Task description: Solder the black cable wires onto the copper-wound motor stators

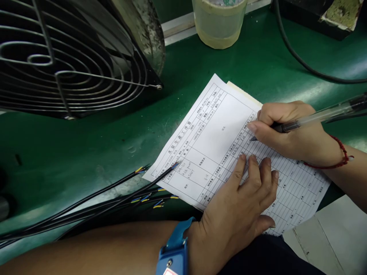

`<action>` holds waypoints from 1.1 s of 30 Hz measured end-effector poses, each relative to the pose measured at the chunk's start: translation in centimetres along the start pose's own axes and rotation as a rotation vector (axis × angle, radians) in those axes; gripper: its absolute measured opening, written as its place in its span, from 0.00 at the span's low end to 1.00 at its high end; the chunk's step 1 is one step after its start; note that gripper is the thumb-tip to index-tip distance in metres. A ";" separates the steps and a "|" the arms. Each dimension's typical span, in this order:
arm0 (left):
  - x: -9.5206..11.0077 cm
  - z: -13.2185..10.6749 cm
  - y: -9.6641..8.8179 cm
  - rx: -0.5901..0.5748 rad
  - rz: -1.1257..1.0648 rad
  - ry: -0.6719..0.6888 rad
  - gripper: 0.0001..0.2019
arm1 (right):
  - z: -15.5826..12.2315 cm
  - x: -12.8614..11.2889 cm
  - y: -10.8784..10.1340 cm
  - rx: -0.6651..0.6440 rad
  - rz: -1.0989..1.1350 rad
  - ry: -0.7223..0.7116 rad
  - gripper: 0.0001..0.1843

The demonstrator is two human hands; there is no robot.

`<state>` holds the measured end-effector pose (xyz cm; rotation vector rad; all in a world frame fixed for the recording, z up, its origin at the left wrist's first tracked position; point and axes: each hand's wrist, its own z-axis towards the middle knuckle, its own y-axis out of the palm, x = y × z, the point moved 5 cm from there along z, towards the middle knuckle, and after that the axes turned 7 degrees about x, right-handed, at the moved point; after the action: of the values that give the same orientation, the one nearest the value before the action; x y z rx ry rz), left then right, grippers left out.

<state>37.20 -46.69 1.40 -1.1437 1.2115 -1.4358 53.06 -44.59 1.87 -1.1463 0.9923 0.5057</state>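
A printed form [213,143] with handwritten entries lies at an angle on the green bench, over a second, yellowish sheet [243,93]. My right hand [295,131] grips a clear-barrelled pen [314,116], its tip touching a table row on the form. Flat on the lower part of the paper rests my left hand [241,198], fingers spread. A blue wrist strap [174,248] is around my left wrist, and a red cord bracelet [340,152] around the right. Several black cables [100,194] with stripped yellow and blue wire ends reach the form's left corner; one lies over it.
A fan with a wire guard [94,78] stands at the upper left. At the back of the green bench [177,91] are a translucent tub [219,26] and a dark box with a sponge [341,15]. A black cord [304,63] curves across the upper right.
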 end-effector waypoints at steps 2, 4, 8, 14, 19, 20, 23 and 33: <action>-0.1 0.0 0.0 -0.001 -0.005 -0.005 0.41 | 0.1 0.1 -0.1 0.034 0.024 0.003 0.24; -0.1 -0.1 0.0 0.013 -0.010 -0.001 0.39 | 0.3 0.1 -0.2 0.064 0.041 0.003 0.24; 0.6 -0.1 -0.6 0.068 -0.038 0.108 0.28 | 0.6 0.1 -0.2 0.078 0.069 -0.005 0.21; 2.7 1.5 -0.4 0.012 -0.029 0.066 0.33 | 1.1 0.7 0.1 0.040 0.086 0.049 0.20; 3.3 3.0 0.3 -0.057 0.031 -0.006 0.38 | 0.9 0.8 -0.1 -0.145 0.178 0.104 0.17; 3.3 2.9 0.3 -0.059 0.038 0.004 0.38 | 0.6 0.6 -0.2 -0.197 0.188 0.108 0.16; 3.2 2.3 0.3 -0.047 0.035 0.049 0.39 | -0.9 0.4 -0.8 -0.286 0.212 0.133 0.14; 3.2 1.6 0.3 0.007 -0.039 0.086 0.39 | -3.5 0.6 -0.9 -0.029 0.080 0.066 0.19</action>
<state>38.25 -50.07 1.54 -1.1162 1.2483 -1.5312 52.67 -48.24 1.52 -1.1587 1.0940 0.5508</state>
